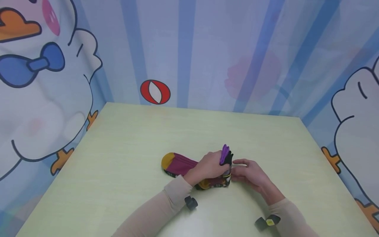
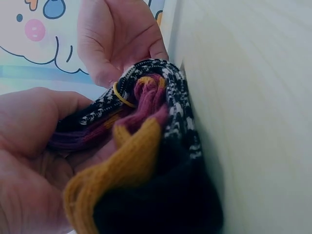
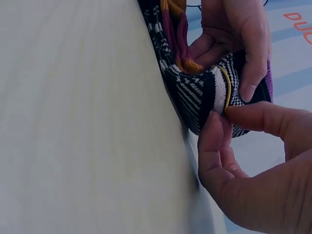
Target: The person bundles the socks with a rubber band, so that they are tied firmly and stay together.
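Observation:
A bundle of knitted socks (image 1: pixel 182 165), maroon with mustard toes and black-and-white patterned parts, lies bent on the table. My left hand (image 1: pixel 210 166) grips it near the purple and black cuffs (image 1: pixel 225 154), which stick up past the fingers. A thin yellow band (image 3: pixel 225 83) runs across the patterned fold. At that fold, the thumb and forefinger of my right hand (image 3: pixel 273 165) pinch the lower end of the band. The left wrist view shows the mustard parts (image 2: pixel 117 170) and a dark sock part (image 2: pixel 161 200) close up, curled inside the patterned layer.
The pale yellow-green table (image 1: pixel 124 138) extends around the socks. Behind it stands a blue striped backdrop (image 1: pixel 204 59) with a printed red and white ball (image 1: pixel 164 92). Cartoon ducks are printed at both sides. Small dark devices (image 1: pixel 191 203) sit on both wrists.

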### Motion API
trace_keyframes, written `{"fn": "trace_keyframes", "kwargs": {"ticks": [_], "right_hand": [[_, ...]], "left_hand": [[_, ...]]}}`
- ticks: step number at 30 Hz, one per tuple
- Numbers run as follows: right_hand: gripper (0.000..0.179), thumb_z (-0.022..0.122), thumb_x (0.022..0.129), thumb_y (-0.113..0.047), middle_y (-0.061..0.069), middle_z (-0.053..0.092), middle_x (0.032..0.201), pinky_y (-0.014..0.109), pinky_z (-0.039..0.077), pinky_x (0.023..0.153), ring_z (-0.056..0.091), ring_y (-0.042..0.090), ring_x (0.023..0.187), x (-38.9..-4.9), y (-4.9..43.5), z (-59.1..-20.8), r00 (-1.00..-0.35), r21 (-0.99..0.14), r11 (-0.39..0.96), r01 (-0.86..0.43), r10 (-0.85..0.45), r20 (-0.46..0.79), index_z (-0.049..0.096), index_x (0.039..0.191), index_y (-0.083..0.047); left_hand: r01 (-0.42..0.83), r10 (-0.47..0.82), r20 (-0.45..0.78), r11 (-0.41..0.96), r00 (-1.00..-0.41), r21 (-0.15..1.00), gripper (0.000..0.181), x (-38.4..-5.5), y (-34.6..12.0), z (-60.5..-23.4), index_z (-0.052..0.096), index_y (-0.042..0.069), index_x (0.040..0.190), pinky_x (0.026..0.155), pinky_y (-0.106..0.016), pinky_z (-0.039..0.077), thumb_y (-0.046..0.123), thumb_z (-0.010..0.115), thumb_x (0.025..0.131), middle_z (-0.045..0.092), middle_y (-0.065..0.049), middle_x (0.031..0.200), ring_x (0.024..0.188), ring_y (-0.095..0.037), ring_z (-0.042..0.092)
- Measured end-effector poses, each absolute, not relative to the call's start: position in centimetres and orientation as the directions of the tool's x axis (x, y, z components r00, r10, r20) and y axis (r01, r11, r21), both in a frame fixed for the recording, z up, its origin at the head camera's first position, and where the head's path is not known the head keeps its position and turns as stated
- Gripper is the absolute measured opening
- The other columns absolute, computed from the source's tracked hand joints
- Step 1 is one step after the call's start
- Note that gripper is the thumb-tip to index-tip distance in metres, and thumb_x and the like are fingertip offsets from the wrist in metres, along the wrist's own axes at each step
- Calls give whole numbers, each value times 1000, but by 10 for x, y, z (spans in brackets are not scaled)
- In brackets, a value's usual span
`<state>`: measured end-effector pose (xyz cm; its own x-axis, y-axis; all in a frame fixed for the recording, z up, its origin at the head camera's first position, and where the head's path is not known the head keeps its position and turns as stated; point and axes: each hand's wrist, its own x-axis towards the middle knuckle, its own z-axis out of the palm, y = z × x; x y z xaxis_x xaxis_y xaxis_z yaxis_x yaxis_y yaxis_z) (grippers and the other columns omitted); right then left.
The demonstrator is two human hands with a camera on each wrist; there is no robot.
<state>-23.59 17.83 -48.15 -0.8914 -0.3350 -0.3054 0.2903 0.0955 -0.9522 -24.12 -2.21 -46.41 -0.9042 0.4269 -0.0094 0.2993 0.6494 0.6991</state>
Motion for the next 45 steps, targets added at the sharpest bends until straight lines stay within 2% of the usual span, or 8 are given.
{"fn": "trace_keyframes", "kwargs": {"ticks": [7, 11, 15, 24, 29, 34, 38, 45], "right_hand": [[56, 50, 99, 3, 9, 66, 100, 33, 55, 90, 67, 15, 92, -234, 184, -483, -893, -926, -92, 366, -316, -321, 20, 143, 19], [16, 37, 102, 3, 7, 63, 96, 37, 50, 96, 64, 16, 91, -231, 188, -481, -830, -791, -341, 508, -442, -342, 42, 117, 5], [20, 27, 101, 0, 7, 53, 85, 37, 47, 93, 54, 19, 81, -228, 193, -480, -777, -576, -540, 614, -544, -318, 45, 94, -4], [25, 26, 103, 5, 12, 53, 97, 20, 43, 66, 42, 10, 69, -217, 217, -485, -667, -398, -539, 742, -651, -363, 22, 128, 2], [32, 22, 103, 5, 13, 59, 103, 18, 45, 68, 53, 10, 78, -212, 229, -489, -601, -447, -450, 773, -746, -288, 45, 125, 8], [33, 19, 105, 2, 9, 57, 96, 22, 44, 78, 40, 12, 80, -210, 227, -496, -584, -472, -528, 706, -811, 35, 47, 87, -3], [43, 20, 108, -1, 8, 59, 107, 24, 44, 82, 40, 11, 82, -210, 221, -499, -594, -564, -581, 587, -782, 188, 57, 87, 2], [27, 43, 105, -1, 4, 71, 99, 18, 51, 68, 61, 7, 78, -217, 218, -489, -662, -939, -108, 327, -735, -147, 66, 119, 5]], "left_hand": [[259, 400, -27, 641, -916, 723, 18, -241, -24, -467, 62, 9, 107, 59, -25, 51, 22, 65, 95, 67, 0, 84, 67, -11, 61], [227, 393, -44, 615, -919, 755, 16, -243, -25, -469, 61, 7, 105, 54, -25, 52, 20, 63, 95, 66, -1, 79, 62, -11, 62], [216, 401, -48, 586, -915, 781, 13, -246, -26, -472, 61, 6, 100, 52, -25, 52, 17, 62, 95, 65, 0, 73, 57, -12, 63], [226, 406, -42, 588, -913, 776, 11, -247, -26, -477, 59, 6, 95, 52, -24, 50, 17, 61, 95, 64, 0, 70, 55, -11, 62], [191, 397, -69, 577, -915, 794, 11, -246, -30, -475, 58, 6, 95, 49, -25, 51, 16, 60, 96, 64, 1, 67, 54, -11, 63], [189, 397, -71, 579, -915, 793, 13, -247, -31, -475, 60, 4, 100, 50, -24, 51, 16, 59, 95, 65, 1, 69, 53, -10, 63], [210, 399, -53, 586, -915, 783, 16, -249, -31, -476, 61, 3, 105, 51, -23, 51, 16, 60, 95, 66, 0, 73, 54, -9, 63], [222, 406, -49, 593, -913, 774, 14, -250, -30, -477, 61, 4, 102, 51, -23, 50, 16, 60, 95, 64, 0, 75, 56, -10, 62]]}}
